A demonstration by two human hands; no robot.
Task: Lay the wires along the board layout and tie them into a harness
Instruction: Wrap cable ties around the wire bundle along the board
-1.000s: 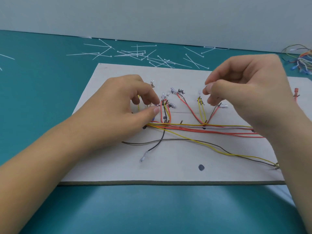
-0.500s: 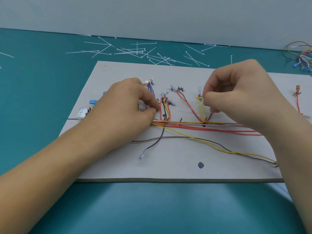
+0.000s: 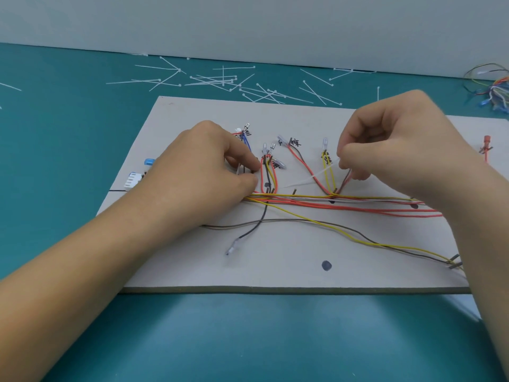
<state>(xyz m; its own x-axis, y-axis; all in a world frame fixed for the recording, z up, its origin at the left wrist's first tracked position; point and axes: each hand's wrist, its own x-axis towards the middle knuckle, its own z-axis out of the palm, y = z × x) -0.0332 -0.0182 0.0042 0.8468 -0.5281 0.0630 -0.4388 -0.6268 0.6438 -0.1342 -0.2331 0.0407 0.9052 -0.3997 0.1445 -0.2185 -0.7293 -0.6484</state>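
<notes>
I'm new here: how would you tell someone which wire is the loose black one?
Start at the pale board on the teal table. From the bunch of red and yellow wires crossing its middle, one black wire drops toward the near edge. Unlike its neighbours, it ends alone on bare board in a clear-sleeved tip, left of a dark dot.

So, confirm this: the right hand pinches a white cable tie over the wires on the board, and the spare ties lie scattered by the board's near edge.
One slip: the head view shows the spare ties scattered beyond the far edge of the board, on the table. The right hand does pinch a white cable tie over the wires.
</notes>
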